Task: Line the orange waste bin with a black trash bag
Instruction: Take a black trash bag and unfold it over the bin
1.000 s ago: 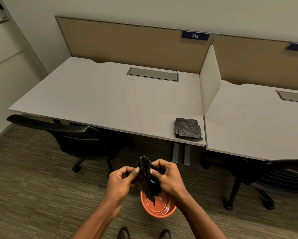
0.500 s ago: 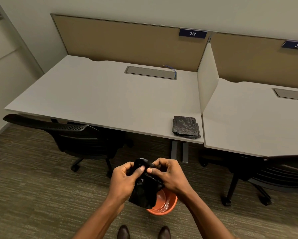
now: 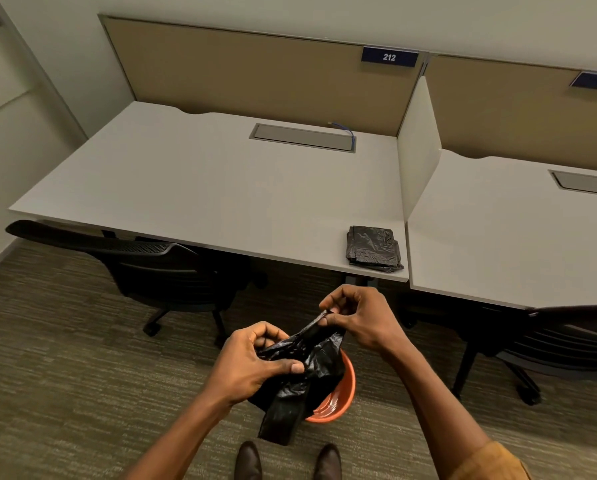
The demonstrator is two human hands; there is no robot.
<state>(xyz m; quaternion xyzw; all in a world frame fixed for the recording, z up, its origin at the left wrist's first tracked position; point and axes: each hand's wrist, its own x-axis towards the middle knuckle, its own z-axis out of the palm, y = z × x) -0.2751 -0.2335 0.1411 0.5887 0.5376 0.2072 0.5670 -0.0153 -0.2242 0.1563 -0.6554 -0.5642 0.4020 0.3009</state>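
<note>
Both hands hold a crumpled, glossy black plastic trash bag (image 3: 304,375) in the air above a round orange plastic waste bin (image 3: 338,400) that stands on the striped grey-brown carpet (image 3: 65,375), just ahead of a pair of dark brown shoes (image 3: 248,462). The left hand (image 3: 252,365) is closed on the bag's lower left part, thumb pressed flat across the film; the right hand (image 3: 356,317) is raised higher and pinches an upper edge of the bag between thumb and fingertips, so the plastic stretches between the two hands. A loose tail of the bag hangs down in front of the bin and hides the bin's left side. A folded stack of black plastic bags (image 3: 373,247) lies at the front right corner of the pale grey desk (image 3: 186,188), touching nothing else. A black mesh office chair (image 3: 144,265) is tucked under the desk's front left edge.
</note>
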